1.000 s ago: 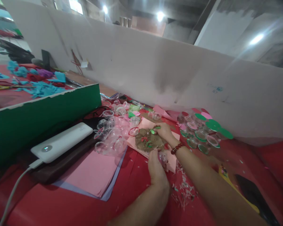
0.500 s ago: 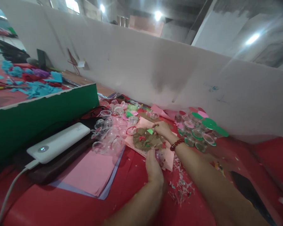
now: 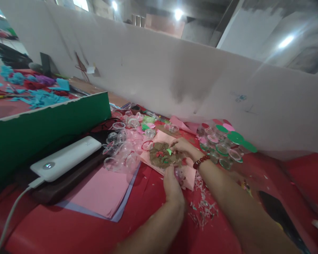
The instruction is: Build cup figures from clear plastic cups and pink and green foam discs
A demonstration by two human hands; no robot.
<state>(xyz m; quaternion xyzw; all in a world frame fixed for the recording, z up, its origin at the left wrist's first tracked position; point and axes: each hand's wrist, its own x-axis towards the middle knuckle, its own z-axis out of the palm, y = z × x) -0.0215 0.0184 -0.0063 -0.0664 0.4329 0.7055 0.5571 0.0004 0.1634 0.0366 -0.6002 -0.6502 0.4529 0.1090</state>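
- Since the frame half a second earlier, my right grip point(image 3: 184, 146) had dipped a little, and the green scrap point(image 3: 169, 151) sat lower over the brown mound point(image 3: 155, 159); my left grip point(image 3: 172, 185) had hardly shifted.
- My right fingers were bent over the mound's far side, tips right at the scrap. The spot was small and blurred, so I could not tell whether they pinched it or had let go.
- My left grip was at the mound's near edge, probably to steady it, just beside a clear cup point(image 3: 179, 173); whether it held that cup I could not tell.
- The mound lay on a peach sheet point(image 3: 189, 178), likely to keep crumbs off the red desk point(image 3: 137, 201), with red bits point(image 3: 160, 154) on top.
- Loose plastic cups point(image 3: 128, 155) were heaped to the left, and cups with coloured discs point(image 3: 222, 150) were grouped to the right, perhaps to keep the two kinds apart.
- The white power bank point(image 3: 69, 158) carried a mark and a lit readout point(image 3: 49, 165), neither legible.
- Blue scribble point(image 3: 240, 97) marked the pale panel point(image 3: 148, 70); I could not read it.
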